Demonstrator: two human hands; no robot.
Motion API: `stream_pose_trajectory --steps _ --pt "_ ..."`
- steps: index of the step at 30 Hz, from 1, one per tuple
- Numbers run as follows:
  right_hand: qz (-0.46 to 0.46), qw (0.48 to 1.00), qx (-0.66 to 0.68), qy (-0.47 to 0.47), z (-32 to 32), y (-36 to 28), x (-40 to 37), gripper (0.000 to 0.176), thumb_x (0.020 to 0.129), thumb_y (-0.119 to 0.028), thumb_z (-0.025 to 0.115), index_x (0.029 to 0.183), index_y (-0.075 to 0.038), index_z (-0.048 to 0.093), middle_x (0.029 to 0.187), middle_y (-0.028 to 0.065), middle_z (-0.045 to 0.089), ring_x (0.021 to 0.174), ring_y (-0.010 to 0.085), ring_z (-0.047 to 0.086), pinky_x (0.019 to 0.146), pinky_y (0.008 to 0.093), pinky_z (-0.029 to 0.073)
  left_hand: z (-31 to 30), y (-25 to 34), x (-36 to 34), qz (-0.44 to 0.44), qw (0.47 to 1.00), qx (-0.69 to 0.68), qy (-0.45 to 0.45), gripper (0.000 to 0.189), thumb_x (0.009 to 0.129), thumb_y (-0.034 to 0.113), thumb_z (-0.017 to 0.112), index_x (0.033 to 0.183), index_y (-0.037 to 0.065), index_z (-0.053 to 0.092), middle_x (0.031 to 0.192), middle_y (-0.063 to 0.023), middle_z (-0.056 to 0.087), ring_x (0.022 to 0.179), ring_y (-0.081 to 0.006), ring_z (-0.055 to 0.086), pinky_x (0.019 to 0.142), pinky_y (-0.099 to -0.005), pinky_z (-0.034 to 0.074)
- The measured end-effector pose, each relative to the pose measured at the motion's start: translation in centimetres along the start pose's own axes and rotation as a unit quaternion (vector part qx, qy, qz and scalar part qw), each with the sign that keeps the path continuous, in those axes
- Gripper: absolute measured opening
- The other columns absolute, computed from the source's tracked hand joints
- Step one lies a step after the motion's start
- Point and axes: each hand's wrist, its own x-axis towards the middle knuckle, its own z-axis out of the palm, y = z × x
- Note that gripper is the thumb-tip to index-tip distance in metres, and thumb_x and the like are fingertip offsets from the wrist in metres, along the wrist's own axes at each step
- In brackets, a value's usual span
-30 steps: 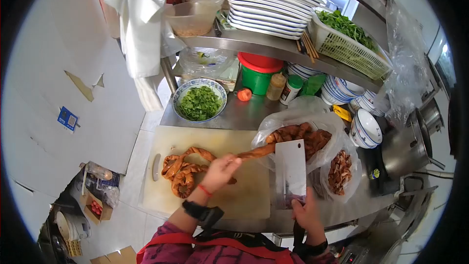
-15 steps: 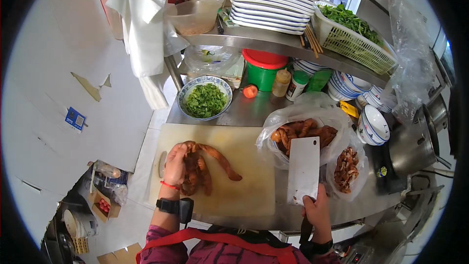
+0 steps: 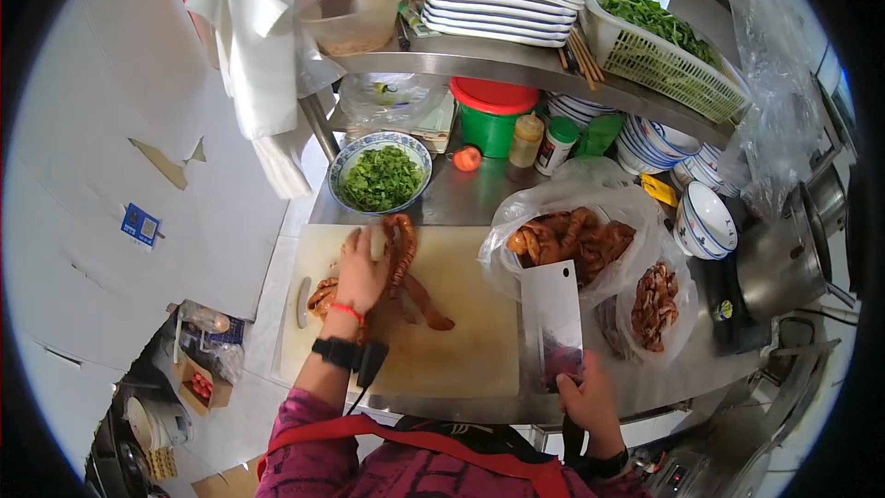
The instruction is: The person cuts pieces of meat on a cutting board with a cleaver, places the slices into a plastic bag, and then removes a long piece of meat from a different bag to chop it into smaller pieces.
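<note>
My left hand (image 3: 363,269) rests with fingers apart over brown cooked meat strips (image 3: 403,254) on a pale cutting board (image 3: 470,332). One strip bends up past the board's back edge, and another piece lies left of the hand. My right hand (image 3: 588,392) is wrapped round the handle of a broad cleaver (image 3: 553,314), its blade upright over the counter right of the board. Behind the blade, a plastic bag (image 3: 502,221) holds more brown meat (image 3: 576,238). Cut meat pieces (image 3: 654,307) lie in a smaller bag beside it.
A bowl of chopped greens (image 3: 382,179) stands behind the board. Farther right are a green tub with a red lid (image 3: 494,120), bottles, stacked bowls (image 3: 705,219) and a steel pot (image 3: 779,267). The shelf (image 3: 442,60) above bears plates and a basket of greens.
My left hand has moved right and its fingers have spread. The meat strips have shifted on the board, one now reaching farther back. The cleaver has moved slightly left and down.
</note>
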Motion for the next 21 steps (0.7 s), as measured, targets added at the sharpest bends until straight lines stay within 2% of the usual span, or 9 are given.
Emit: stream_pose_trajectory --steps 1,2,4,7,12,14,15,17,21 --pt "0.021 1.000 0.018 -0.013 0.1 -0.2 -0.2 0.026 0.081 -0.008 0.054 0.104 0.000 0.046 0.074 0.0128 0.061 0.049 0.0179 0.059 0.045 0.0313 0.046 -0.2 0.5 -1.0 0.065 0.998 0.010 0.003 0.029 0.078 0.014 0.057 0.105 0.003 0.056 0.110 -0.0135 0.055 0.107 -0.0335 0.048 0.093 -0.0444 0.037" --pt "0.043 0.998 0.035 -0.026 0.1 -0.4 -0.3 0.026 0.081 -0.008 0.054 0.104 0.000 0.045 0.073 0.0129 0.061 0.049 0.0179 0.059 0.045 0.0312 0.046 -0.6 1.0 -2.1 0.066 0.998 0.009 0.000 0.029 0.078 0.014 0.057 0.105 0.003 0.056 0.110 -0.0135 0.055 0.107 -0.0335 0.048 0.093 -0.0444 0.037" --pt "0.059 0.997 0.028 -0.029 0.1 -0.6 -0.5 0.026 0.081 -0.008 0.054 0.104 0.000 0.045 0.072 0.0130 0.061 0.049 0.0180 0.059 0.045 0.0312 0.046 -1.3 1.7 -3.9 0.214 0.939 0.155 -0.219 0.037 0.074 0.008 0.055 0.111 0.011 0.057 0.111 -0.0045 0.057 0.113 -0.0266 0.044 0.089 -0.0425 0.036" --pt "0.066 0.997 0.035 -0.033 0.4 -0.9 -0.5 0.025 0.081 -0.008 0.053 0.103 0.000 0.044 0.070 0.0133 0.061 0.049 0.0182 0.059 0.046 0.0310 0.047 0.4 0.9 -5.5 0.228 0.903 0.268 -0.246 0.035 0.075 0.010 0.053 0.110 0.016 0.058 0.110 0.0009 0.058 0.113 -0.0222 0.042 0.090 -0.0437 0.032" --pt "0.055 0.997 0.033 -0.032 0.6 -1.2 -0.6 0.026 0.081 -0.009 0.054 0.103 0.000 0.044 0.072 0.0150 0.062 0.050 0.0195 0.060 0.047 0.0322 0.047 0.4 0.8 -4.9 0.234 0.885 0.266 -0.304 0.028 0.076 0.012 0.051 0.102 0.016 0.063 0.106 0.0018 0.058 0.115 -0.0214 0.040 0.092 -0.0454 0.031" --pt "0.057 0.997 -0.001 -0.044 0.7 -1.1 -0.7 0.027 0.080 -0.009 0.054 0.103 0.001 0.044 0.075 0.0169 0.062 0.058 0.0226 0.063 0.053 0.0343 0.049 0.4 1.8 -5.3 0.293 0.855 0.221 -0.366 0.023 0.076 0.014 0.052 0.095 0.016 0.065 0.109 -0.0002 0.057 0.116 -0.0209 0.040 0.095 -0.0453 0.030" --pt "0.059 0.997 -0.001 -0.044 0.7 -1.0 -0.8 0.027 0.080 -0.009 0.054 0.103 0.001 0.044 0.075 0.0169 0.062 0.058 0.0226 0.063 0.053 0.0343 0.049 0.7 2.1 -5.6 0.293 0.855 0.220 -0.367 0.023 0.076 0.014 0.052 0.095 0.016 0.065 0.109 -0.0002 0.057 0.116 -0.0209 0.040 0.095 -0.0453 0.030" --pt "0.036 0.997 -0.033 -0.057 1.0 -0.9 -0.6 0.028 0.080 -0.011 0.054 0.104 0.001 0.043 0.079 0.0220 0.061 0.066 0.0332 0.064 0.059 0.0417 0.049 1.3 2.7 -5.9 0.368 0.885 0.173 -0.228 0.017 0.075 0.019 0.054 0.086 0.018 0.066 0.112 -0.0016 0.055 0.113 -0.0175 0.044 0.097 -0.0445 0.029" --pt "0.002 0.992 -0.114 -0.060 1.7 0.6 -0.6 0.031 0.081 -0.014 0.053 0.105 0.001 0.041 0.080 0.0275 0.059 0.072 0.0439 0.060 0.064 0.0490 0.046 2.4 2.1 -4.9 0.418 0.862 0.154 -0.242 0.019 0.075 0.018 0.053 0.088 0.016 0.066 0.111 -0.0044 0.055 0.108 -0.0207 0.050 0.094 -0.0436 0.035"
